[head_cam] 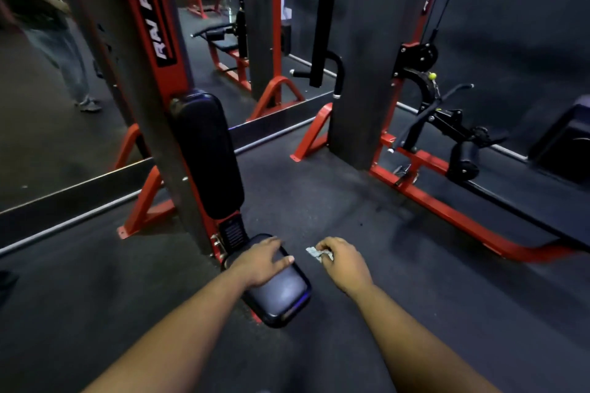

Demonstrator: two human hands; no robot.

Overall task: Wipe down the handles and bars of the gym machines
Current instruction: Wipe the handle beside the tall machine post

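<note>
Trouble looks likeliest from the small crumpled cloth — pinched only at the right hand's fingertips, beside the seat pad, it could slip. Left hand lies flat, fingers straight, on the pad; the handle stands well beyond.

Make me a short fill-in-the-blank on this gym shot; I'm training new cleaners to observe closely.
1. The left hand rests on the machine's padded ____.
2. The right hand pinches a crumpled ____ in its fingers.
3. The frame tubes of the machines are painted ____.
4. The upright back pad stands ____ the seat, farther from the camera.

Missing words: seat; cloth; red; behind
</note>
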